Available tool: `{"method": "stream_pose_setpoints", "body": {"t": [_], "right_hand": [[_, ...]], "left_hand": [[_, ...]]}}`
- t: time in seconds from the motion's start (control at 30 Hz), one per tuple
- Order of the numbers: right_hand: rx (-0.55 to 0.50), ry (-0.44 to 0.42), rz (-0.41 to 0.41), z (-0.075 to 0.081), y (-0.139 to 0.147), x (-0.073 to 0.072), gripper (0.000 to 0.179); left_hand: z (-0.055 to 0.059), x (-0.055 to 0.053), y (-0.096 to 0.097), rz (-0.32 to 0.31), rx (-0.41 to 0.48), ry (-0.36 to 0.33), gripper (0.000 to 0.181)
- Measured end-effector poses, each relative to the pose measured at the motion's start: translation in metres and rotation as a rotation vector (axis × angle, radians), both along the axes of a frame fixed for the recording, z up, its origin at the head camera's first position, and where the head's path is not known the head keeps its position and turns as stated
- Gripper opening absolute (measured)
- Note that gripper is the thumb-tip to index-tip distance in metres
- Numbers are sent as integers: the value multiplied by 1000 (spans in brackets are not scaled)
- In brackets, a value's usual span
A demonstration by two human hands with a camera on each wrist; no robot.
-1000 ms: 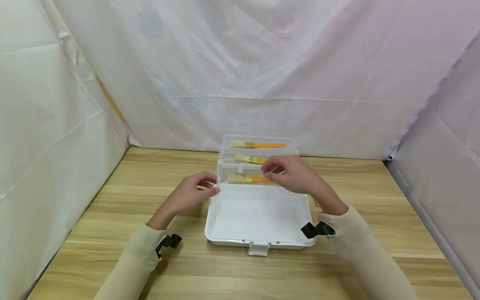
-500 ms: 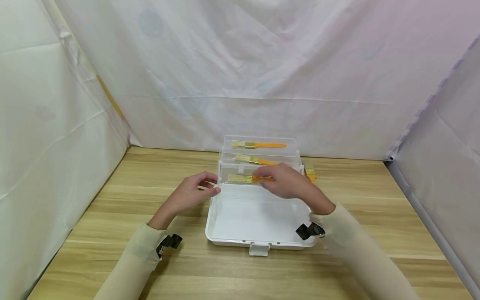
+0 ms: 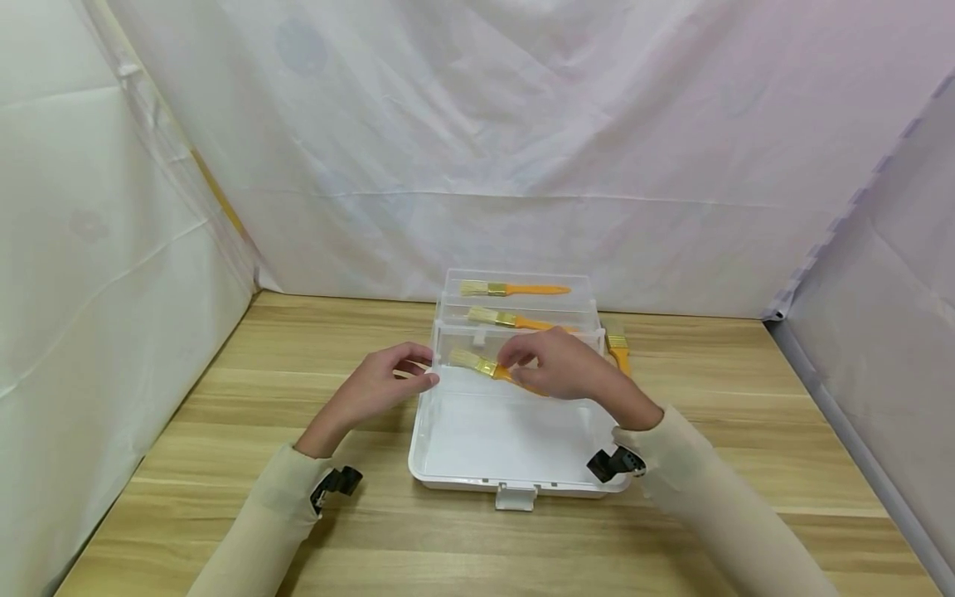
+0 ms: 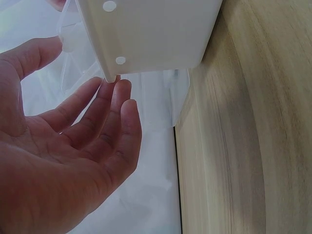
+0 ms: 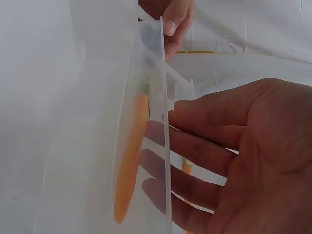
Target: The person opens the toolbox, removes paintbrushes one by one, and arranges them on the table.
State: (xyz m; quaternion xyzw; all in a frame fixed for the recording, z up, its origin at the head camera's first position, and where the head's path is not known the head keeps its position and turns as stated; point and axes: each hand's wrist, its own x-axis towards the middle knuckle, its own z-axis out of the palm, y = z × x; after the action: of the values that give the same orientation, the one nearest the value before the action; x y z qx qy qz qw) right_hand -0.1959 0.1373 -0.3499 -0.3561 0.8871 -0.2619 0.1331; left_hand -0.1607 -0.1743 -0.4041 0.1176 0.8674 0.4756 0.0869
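Observation:
A white storage box (image 3: pixel 515 439) lies open with its clear trays stepped up behind it. In the front tray (image 5: pixel 168 204), a paintbrush (image 3: pixel 473 362) slants, its orange handle (image 5: pixel 129 165) lower than its bristles. My right hand (image 3: pixel 563 365) reaches over this tray's rim. Its fingers (image 5: pixel 195 148) are loosely straight, the tips showing through the translucent wall beside the handle; no grip on it shows. At the trays' left end, my left hand (image 3: pixel 376 385) holds the box, thumb (image 4: pixel 41 53) at the clear plastic and fingertips at the white corner.
Two more paintbrushes lie in the upper trays: one brush (image 3: pixel 537 289) at the back, another brush (image 3: pixel 503 318) below it. A wider brush (image 3: pixel 618 347) rests on the wooden table (image 3: pixel 716 356) right of the box. White curtains (image 3: pixel 477 232) enclose the table.
My right hand has moved down and slightly left to the front tray. The brush there, level before, now slants with its handle lower. My left hand has stayed in place.

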Motion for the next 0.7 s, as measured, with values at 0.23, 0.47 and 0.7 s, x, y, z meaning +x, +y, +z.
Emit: {"method": "stream_pose_setpoints", "body": {"t": [0.23, 0.47, 0.7], "right_hand": [[-20, -4, 29, -2, -4, -2, 22], [19, 13, 24, -4, -8, -4, 17], [72, -24, 21, -3, -13, -5, 12]], "left_hand": [[0, 1, 0, -1, -2, 4, 41], [0, 1, 0, -1, 4, 6, 41], [0, 1, 0, 5, 6, 14, 38]]}}
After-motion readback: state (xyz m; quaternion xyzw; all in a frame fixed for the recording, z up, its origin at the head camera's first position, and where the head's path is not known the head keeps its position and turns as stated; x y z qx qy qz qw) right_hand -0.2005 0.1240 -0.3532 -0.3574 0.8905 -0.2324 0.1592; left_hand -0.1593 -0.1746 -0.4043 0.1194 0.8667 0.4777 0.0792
